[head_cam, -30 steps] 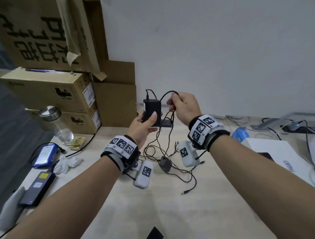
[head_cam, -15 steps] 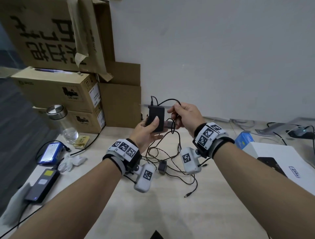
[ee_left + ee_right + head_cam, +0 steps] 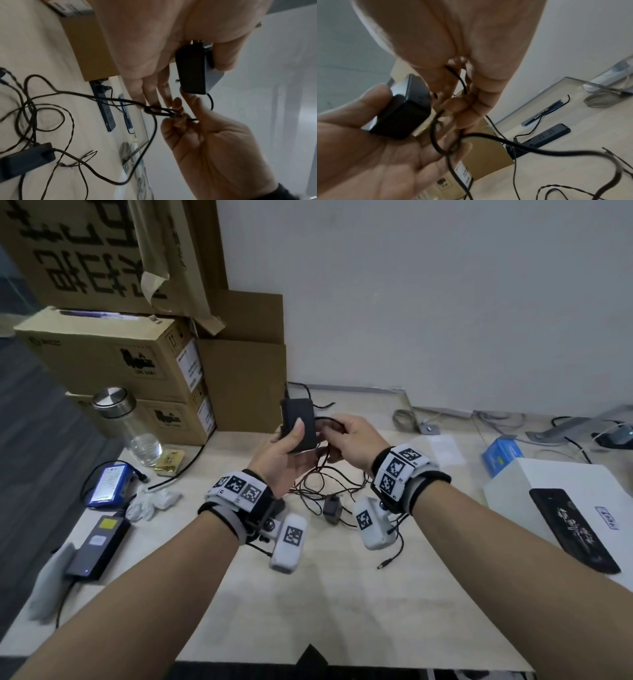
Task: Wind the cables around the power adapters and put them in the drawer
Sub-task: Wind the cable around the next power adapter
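Observation:
My left hand (image 3: 286,455) holds a black power adapter (image 3: 298,422) upright above the table, thumb on its front face; the same adapter (image 3: 193,70) (image 3: 402,115) shows in both wrist views. Just to its right, my right hand (image 3: 349,441) pinches the adapter's thin black cable (image 3: 159,112) (image 3: 462,83). The rest of that cable (image 3: 322,481) hangs in tangled loops down to the table. A second small black adapter (image 3: 332,510) lies on the table under my hands, with its barrel plug (image 3: 385,563) nearer me. No drawer is in view.
Cardboard boxes (image 3: 113,361) are stacked at the back left beside a glass bottle (image 3: 128,426). A blue battery pack (image 3: 108,484), a flat black charger (image 3: 97,546) and white gloves lie left. A white box (image 3: 548,494) with a phone on it sits right. A power strip (image 3: 544,136) lies by the wall.
Both hands with the adapter have come lower in the view and closer together. The right hand has brought the cable loop down from above the adapter to its right side.

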